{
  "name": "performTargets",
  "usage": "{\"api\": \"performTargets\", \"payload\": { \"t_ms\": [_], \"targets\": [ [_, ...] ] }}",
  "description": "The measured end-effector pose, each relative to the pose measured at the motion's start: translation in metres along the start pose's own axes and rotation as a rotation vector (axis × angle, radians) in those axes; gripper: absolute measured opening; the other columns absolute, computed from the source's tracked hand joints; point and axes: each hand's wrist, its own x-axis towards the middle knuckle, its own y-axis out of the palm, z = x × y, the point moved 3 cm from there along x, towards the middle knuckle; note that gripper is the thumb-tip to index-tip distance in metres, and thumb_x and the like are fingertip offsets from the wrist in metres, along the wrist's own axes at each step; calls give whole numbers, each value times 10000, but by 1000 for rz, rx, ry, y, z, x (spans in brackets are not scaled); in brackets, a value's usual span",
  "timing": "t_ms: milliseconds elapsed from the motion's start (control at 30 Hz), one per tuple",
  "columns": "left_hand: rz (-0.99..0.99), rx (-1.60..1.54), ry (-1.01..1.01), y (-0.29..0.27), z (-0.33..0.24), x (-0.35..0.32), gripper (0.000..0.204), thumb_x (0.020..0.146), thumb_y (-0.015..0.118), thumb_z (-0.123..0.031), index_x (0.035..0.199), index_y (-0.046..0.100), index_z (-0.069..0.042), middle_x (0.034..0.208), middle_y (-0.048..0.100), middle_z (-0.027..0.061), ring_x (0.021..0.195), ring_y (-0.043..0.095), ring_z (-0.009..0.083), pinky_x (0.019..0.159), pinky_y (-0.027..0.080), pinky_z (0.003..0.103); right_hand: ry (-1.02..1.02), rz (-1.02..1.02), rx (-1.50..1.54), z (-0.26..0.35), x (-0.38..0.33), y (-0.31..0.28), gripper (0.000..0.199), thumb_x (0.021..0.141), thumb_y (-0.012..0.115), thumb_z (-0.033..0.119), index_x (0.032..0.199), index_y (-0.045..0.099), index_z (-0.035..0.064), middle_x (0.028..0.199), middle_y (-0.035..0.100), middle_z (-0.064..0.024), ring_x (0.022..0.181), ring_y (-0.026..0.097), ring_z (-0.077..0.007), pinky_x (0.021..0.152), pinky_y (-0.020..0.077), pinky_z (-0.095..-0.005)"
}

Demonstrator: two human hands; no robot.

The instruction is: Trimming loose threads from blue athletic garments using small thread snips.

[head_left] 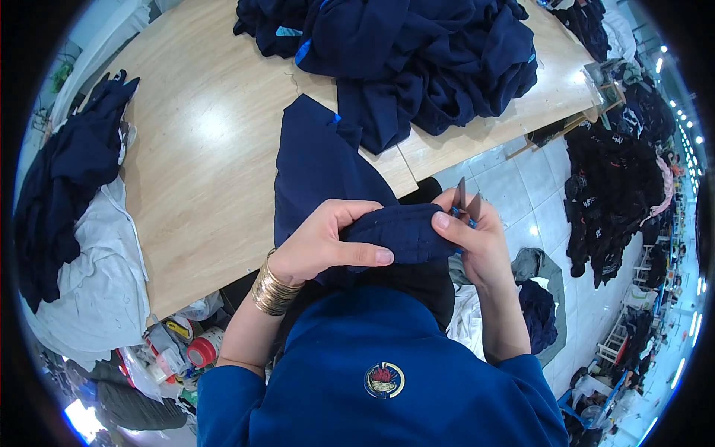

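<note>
On the worktop's [201,149] left edge we see dark and white cloth [74,223] heaped. Our left hand [320,242] pinches a folded navy garment [395,231] that hangs over the near edge. Our right hand [477,231] grips the same fold and holds what may be small snips [462,197]. A navy pile [424,59] lies at the far edge.

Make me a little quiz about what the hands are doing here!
1. True or false: both hands grip the navy garment.
2. What does the right hand also hold? A) snips B) cup C) phone
3. Which wrist wears gold bangles?

Key: 1 true, the left hand too. 2 A, the snips. 3 left.
</note>
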Motion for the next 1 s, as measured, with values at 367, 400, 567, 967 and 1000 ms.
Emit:
{"api": "performTargets", "payload": {
  "t_ms": [367,400,567,967,1000],
  "targets": [
    [-70,-37,44,2,2,1,309,727,730,-161,980,631,-12,859,648,39,758,587,90,708,470,215,-503,-138,-737,28,-20,14,201,686,707,0,862,620,43,735,541,-34,600,517,-103,521,392,-206],
    [-69,-38,44,3,2,1,309,727,730,-161,980,631,-12,859,648,39,758,587,90,708,470,215,-596,-105,-808,34,-23,21,203,675,717,9,851,623,47,736,546,-47,582,535,-124,494,400,-225],
    [-191,167,194,10,-6,4,252,733,726,-168,905,629,-11,826,647,35,732,582,85,682,460,207,-805,-225,-1078,22,-27,29,143,674,704,-2,786,620,26,727,549,-79,555,541,-175,457,399,-243],
    [-178,53,117,3,-3,-1,287,725,731,-179,932,633,-5,826,654,48,726,588,84,696,464,208,-377,-58,-749,33,-20,0,227,781,667,162,912,524,45,749,545,-40,572,515,-135,547,405,-216],
    [-178,53,117,2,-3,-1,287,725,731,-179,932,633,-5,826,654,48,726,588,84,696,464,208,-439,-55,-960,38,-21,5,246,778,675,193,914,526,52,746,550,-35,566,516,-137,547,404,-216]
  ]
}}
